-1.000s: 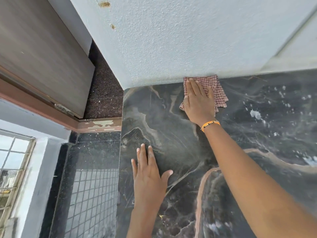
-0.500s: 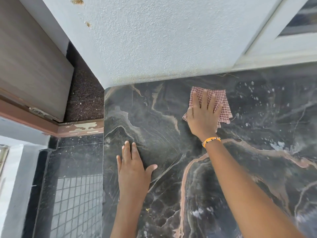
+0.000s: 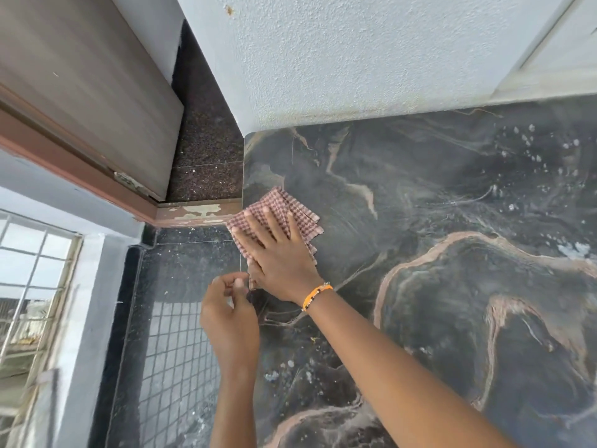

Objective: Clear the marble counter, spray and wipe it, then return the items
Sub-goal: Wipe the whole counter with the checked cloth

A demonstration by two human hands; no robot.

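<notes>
The left hand [image 3: 231,313] is off the counter [image 3: 420,205]. A second ago it lay flat on the stone, fingers spread. It now hangs just past the left edge, fingers curled and thumb and fingertips drawn together at the near corner of the cloth [image 3: 277,211]. Whether it actually pinches the fabric cannot be told.

Just right of it, and touching it at the thumb side, the right hand [image 3: 279,257] presses the checked cloth flat, fingers straight and splayed. An orange bracelet [image 3: 318,294] sits on that wrist. The cloth has travelled: a second ago it was against the back wall [image 3: 355,59], half a second ago it was out on the slab, and it now sits at the counter's left edge, its far side hanging over the drop.

Well to the right of both hands, white spray droplets [image 3: 533,147] lie on the stone, unwiped.

Judgement: the wiping stroke has reached the left edge, and the left hand appears set to catch swept debris or steady the cloth. The right portion needs wiping, and no items have been returned.
</notes>
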